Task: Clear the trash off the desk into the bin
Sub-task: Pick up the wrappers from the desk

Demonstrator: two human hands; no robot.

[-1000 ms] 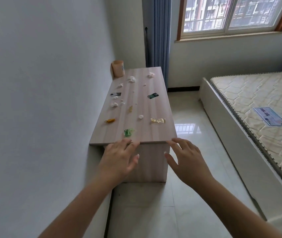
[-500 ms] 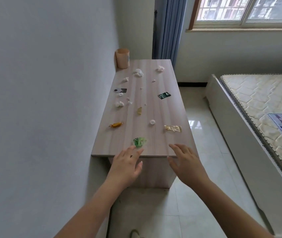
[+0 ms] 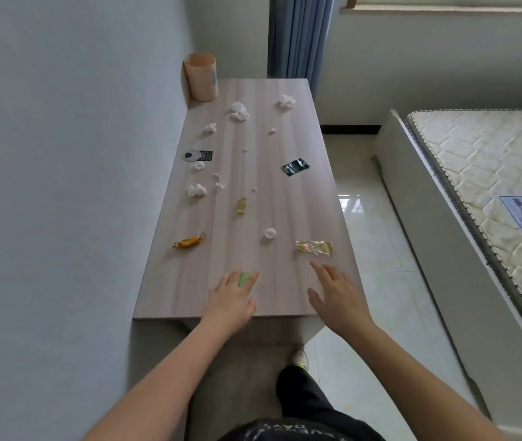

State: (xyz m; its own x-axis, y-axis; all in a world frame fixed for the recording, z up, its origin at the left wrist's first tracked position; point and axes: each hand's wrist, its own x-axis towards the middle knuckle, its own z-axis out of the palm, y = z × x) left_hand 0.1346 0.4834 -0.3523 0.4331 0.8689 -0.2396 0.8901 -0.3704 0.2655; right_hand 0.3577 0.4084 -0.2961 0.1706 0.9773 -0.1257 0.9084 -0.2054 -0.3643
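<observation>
A long wooden desk [image 3: 285, 128] runs away from me, strewn with trash. My left hand [image 3: 232, 297] lies over a green wrapper [image 3: 244, 278] near the front edge, fingers spread on it. My right hand [image 3: 337, 296] hovers open just short of a gold foil wrapper [image 3: 314, 247]. Further back lie an orange candy [image 3: 189, 241], a yellow wrapper [image 3: 241, 205], a white cap [image 3: 270, 232], a dark green wrapper [image 3: 295, 167], a black packet [image 3: 199, 155] and several white tissue wads [image 3: 238, 111]. A tan bin [image 3: 200, 76] stands at the far left corner.
A wall borders the desk's left side. To the right is a tiled floor aisle [image 3: 367, 237], then a bed with a bare mattress [image 3: 488, 173]. A blue curtain [image 3: 297, 36] hangs behind the desk. My leg and shoe [image 3: 299, 358] are below the desk's front edge.
I have stepped up to the desk. Both hands moved forward over its front edge; the left one now covers the green wrapper and the right one nears the gold foil.
</observation>
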